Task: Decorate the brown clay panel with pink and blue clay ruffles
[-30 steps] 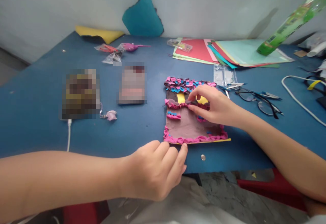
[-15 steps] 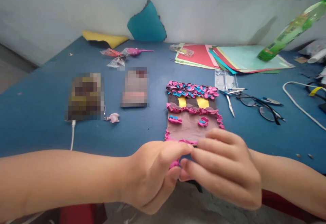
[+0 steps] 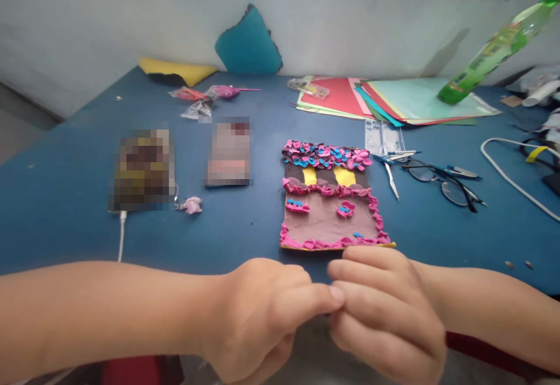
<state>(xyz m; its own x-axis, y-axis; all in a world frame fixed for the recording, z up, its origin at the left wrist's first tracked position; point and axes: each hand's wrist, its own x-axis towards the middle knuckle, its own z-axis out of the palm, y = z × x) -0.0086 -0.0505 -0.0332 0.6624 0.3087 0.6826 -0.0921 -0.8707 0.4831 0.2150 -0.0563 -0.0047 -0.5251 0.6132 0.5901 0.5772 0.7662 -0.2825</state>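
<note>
My left hand (image 3: 262,315) is closed, its index finger reaching across to touch the fingertips of my right hand (image 3: 389,315). The right hand's fingers are curled together. The lump of pink clay seen half a second ago in the left hand is now hidden behind the fingers. Just beyond both hands, a flat clay-covered panel (image 3: 326,221) lies on the table. Ruffled pink clay edges it, with pink and blue petals along the top, two yellow patches below them and small pink-and-blue pieces on the mauve part.
On the blue table (image 3: 262,221) are two blurred phone-like objects (image 3: 142,169), a pig-like charm (image 3: 191,205), small bags (image 3: 196,105), coloured paper (image 3: 420,99), compasses (image 3: 389,175) and eyeglasses (image 3: 455,189). A green bottle (image 3: 494,52) leans at the right, near a white cable (image 3: 503,166).
Both hands have moved slightly down, off the panel's lower edge, which now shows with a small blue piece. The pink clay between the fingers has gone out of sight.
</note>
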